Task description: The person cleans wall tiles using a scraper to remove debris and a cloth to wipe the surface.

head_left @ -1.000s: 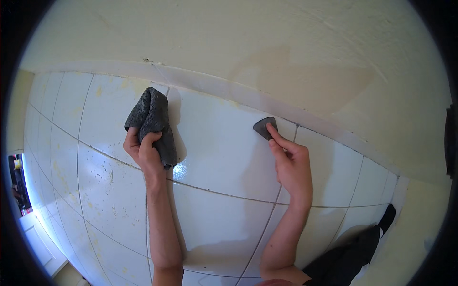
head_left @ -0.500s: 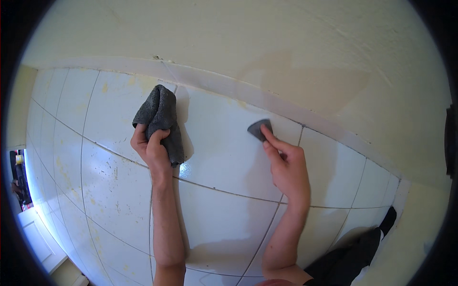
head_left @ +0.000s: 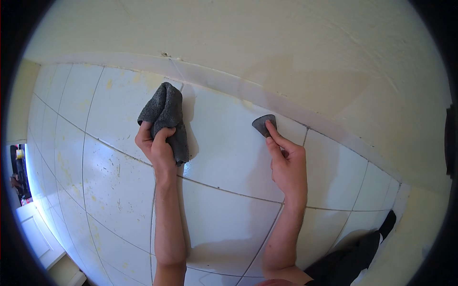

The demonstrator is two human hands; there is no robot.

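In the centre-left of the frame, the left hand has its fingers closed around a folded dark grey textured cloth, which is above the floor of glossy white square tiles. Right of the centre, the right hand grips a small grey scraper with a flared flat blade, its index finger lying along it, near the pale skirting strip; whether the blade touches the tiles, I cannot tell. Yellowish stains mark the tiles at the left.
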